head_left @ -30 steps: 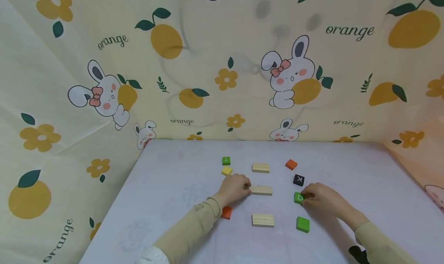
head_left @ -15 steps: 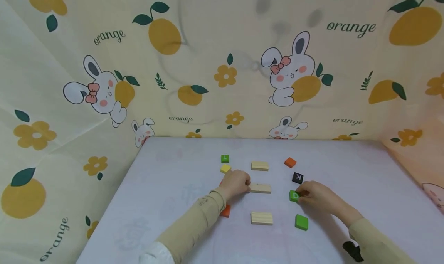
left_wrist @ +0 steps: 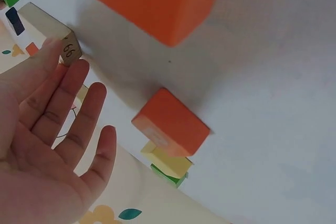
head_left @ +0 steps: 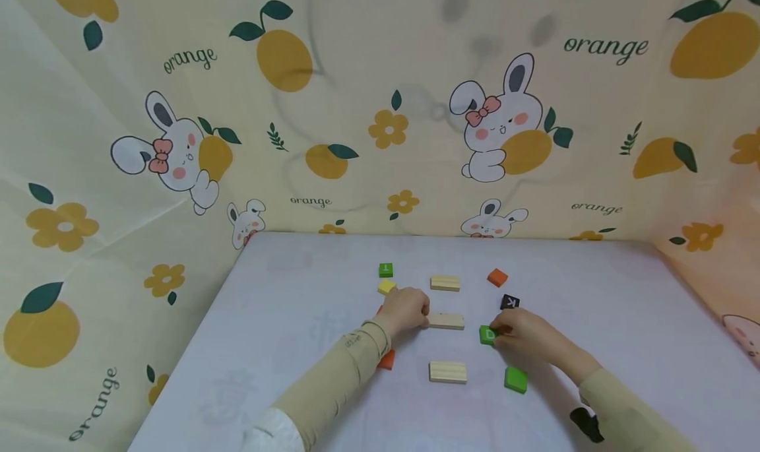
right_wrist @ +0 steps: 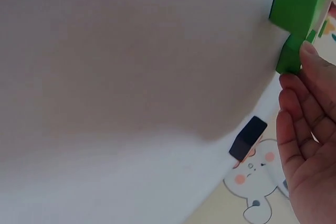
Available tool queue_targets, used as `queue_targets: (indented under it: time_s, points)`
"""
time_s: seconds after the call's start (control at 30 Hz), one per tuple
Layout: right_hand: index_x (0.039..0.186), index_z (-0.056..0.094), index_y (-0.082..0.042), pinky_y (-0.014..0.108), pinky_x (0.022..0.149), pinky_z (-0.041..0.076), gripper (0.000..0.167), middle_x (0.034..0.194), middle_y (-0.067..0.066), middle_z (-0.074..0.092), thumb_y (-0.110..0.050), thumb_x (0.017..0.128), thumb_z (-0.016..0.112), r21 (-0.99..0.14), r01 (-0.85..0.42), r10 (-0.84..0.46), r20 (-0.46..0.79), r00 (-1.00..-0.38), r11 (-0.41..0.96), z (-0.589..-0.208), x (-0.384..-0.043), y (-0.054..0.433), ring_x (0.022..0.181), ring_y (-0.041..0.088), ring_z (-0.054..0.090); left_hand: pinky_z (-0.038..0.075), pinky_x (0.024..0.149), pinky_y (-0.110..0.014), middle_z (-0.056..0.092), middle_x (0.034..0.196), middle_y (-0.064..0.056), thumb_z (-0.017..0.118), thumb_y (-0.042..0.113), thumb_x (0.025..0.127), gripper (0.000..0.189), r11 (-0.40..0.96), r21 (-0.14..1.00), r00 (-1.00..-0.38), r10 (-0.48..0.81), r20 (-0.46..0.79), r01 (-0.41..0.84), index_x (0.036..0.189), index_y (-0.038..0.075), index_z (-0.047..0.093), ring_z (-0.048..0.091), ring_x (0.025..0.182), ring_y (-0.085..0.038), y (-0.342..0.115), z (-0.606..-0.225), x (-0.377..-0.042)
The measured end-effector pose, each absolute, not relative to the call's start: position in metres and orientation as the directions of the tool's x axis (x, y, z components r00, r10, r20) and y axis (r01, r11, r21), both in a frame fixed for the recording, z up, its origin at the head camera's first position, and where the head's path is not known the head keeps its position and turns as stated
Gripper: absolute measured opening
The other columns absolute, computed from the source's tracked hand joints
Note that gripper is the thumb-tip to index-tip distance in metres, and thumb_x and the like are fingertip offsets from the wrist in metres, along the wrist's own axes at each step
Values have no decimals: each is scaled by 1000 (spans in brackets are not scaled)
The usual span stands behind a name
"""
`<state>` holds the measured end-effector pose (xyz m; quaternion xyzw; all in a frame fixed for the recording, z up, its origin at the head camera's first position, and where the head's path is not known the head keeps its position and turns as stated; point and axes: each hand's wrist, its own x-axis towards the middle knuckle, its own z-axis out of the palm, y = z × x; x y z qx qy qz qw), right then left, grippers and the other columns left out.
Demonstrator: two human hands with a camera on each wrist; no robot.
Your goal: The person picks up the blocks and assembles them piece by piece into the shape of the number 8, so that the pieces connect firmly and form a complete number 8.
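My left hand [head_left: 406, 310] pinches the left end of the middle wooden tile rack [head_left: 447, 321] between thumb and forefinger. In the left wrist view, handwritten digits show on that rack's end [left_wrist: 71, 49], and the other fingers extend loosely. My right hand [head_left: 528, 333] pinches a green letter tile [head_left: 487, 335] marked D, a short way right of the same rack. The right wrist view has this green tile [right_wrist: 289, 56] between the thumb and fingertips. A black tile [head_left: 510, 301] marked K sits just behind the right hand, partly covered by it.
Grooved wooden racks stand behind [head_left: 445, 282] and in front [head_left: 448, 372]. A green tile [head_left: 516, 379] and an orange tile [head_left: 497, 277] lie on the right. Left are a green T tile [head_left: 386, 270], a yellow tile [head_left: 387, 287] and orange tiles [left_wrist: 170, 121], partly hidden by the left arm.
My right hand has slid the green D tile leftward, nearer the middle rack, and now overlaps the black tile. The left hand keeps its hold on the rack's end.
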<state>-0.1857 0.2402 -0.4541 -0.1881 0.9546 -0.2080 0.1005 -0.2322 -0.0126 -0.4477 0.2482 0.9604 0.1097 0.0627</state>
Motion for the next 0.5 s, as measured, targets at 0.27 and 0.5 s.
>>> queue_targets:
  time_s: [0.27, 0.5]
  points:
    - [97, 68, -7, 28, 73, 51, 22, 89, -3, 66, -15, 78, 73, -400, -386, -448, -72, -891, 831, -454, -185, 231, 80, 7, 56, 40, 97, -51, 61, 68, 8, 78, 27, 73, 16, 857, 237, -871, 485, -74, 457, 71, 16, 65, 46, 64, -6, -11, -446, -231]
    - [98, 68, -8, 28, 73, 50, 22, 90, -3, 65, -14, 78, 73, -393, -419, -474, -51, -879, 819, -454, -185, 224, 81, 7, 55, 41, 95, -48, 63, 70, 8, 77, 28, 73, 16, 861, 224, -873, 482, -76, 456, 73, 16, 66, 48, 65, -6, -10, -446, -230]
